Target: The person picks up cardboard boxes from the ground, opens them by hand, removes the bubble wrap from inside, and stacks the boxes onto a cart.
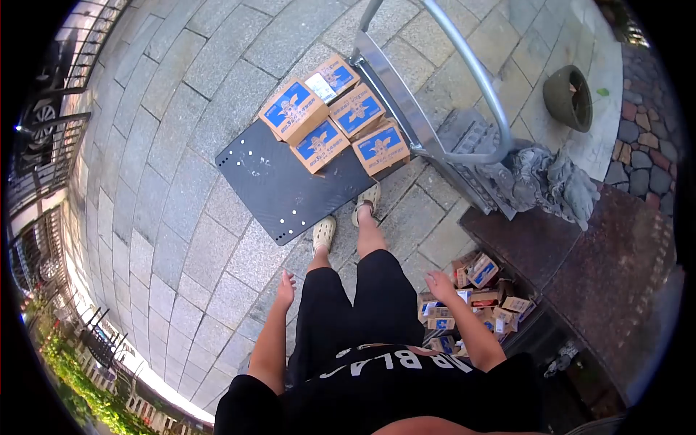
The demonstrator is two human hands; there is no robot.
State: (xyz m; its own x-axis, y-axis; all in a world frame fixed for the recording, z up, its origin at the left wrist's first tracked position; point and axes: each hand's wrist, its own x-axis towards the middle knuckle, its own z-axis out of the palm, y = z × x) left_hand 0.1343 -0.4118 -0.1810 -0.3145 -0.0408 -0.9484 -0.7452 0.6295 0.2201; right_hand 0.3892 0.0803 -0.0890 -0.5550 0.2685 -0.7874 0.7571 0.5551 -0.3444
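Observation:
My left hand (286,288) hangs beside my left thigh, holding nothing, its fingers loosely apart. On the other side, my right hand (440,286) is held out past my right thigh, also empty, with fingers apart. Beyond my feet lies a dark flat cart platform (268,185). Several cardboard boxes with blue labels, such as a raised one (293,110) and one near the platform's edge (381,148), rest at its handle end. Neither hand touches them. The metal cart handle (482,76) rises at the right.
A pile of small cartons (482,270) lies right of my right hand. Nearby are a dark stone slab (529,235), a carved stone figure (554,177) and a round pot (568,99). Stone paving (196,239) surrounds my feet; fences and plants line the left side.

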